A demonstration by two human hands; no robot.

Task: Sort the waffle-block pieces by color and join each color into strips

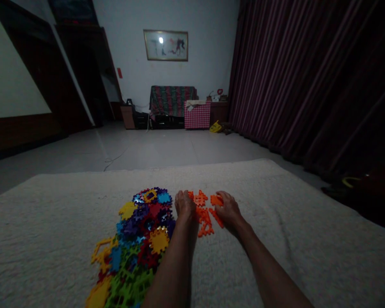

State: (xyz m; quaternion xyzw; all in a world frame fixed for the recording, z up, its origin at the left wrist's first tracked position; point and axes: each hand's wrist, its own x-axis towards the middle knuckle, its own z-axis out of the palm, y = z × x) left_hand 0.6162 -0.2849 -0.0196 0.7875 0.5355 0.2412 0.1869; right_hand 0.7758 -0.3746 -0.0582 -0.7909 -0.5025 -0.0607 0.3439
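Several orange plastic interlocking building pieces lie on a pale cloth-like surface between my hands. My left hand is at their left edge, fingers curled and together against an orange piece; its fingertips are partly hidden. My right hand, with its fingers bent, holds a flat orange piece at the right of the group. Just below that hand is a slanted orange piece. Lattice-like orange pieces lie nearer to me, beside my left wrist.
A heap of mixed gear-edged pieces in yellow, purple, red, blue and green spreads left of my left arm. The pale cover ends at a far edge, with tiled floor beyond. Dark curtains hang on the right.
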